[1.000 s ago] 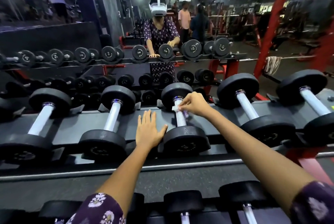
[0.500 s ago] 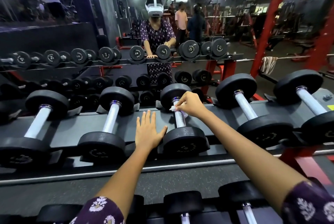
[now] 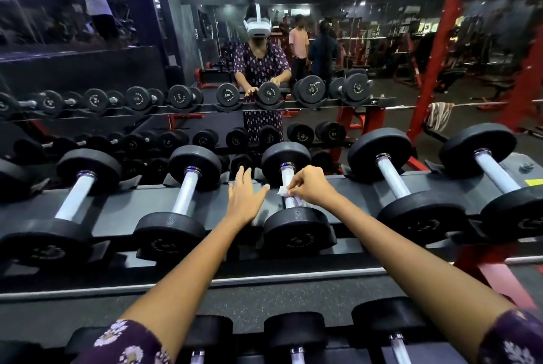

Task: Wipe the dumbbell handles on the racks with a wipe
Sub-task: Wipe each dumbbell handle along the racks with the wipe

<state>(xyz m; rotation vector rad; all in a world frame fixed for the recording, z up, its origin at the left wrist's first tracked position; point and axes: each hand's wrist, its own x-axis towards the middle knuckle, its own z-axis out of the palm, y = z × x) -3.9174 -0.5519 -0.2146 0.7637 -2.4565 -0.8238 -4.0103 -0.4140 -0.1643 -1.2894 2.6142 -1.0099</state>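
Head view, looking forward and down across a dark grey steel dumbbell rack point(image 3: 346, 187), upper tier, with a wall mirror point(image 3: 205, 40) behind.

Centre: black round-headed dumbbell with knurled silver handle point(image 3: 289, 187), lying front to back in its cradle, third from the left of the five on this tier. Right hand point(image 3: 308, 188) over the middle of that handle, fingers curled and pinching a small white crumpled wipe point(image 3: 282, 190) against the metal; wipe touching the handle's left side, a further scrap showing beneath the palle of the hand at the near end of the handle. Left hand point(image 3: 245, 199) just left of the same dumbbell, fingers straight and slightly spread, thumb out toward the wipe, holding nothing; hand somewhat blurred, so contact with the rack surface not determinable.

Flanking: two matching black dumbbells to the left point(image 3: 185, 196) and two to the right point(image 3: 393, 184), handles bare. Lower tier at the bottom edge: three further black dumbbell heads point(image 3: 295, 331) with short silver handle stubs.

Foreground corners: purple floral-print sleeves point(image 3: 129, 343). Right background: red steel upright point(image 3: 437, 49), with a striped cloth point(image 3: 439, 115) draped over a bar beside it.
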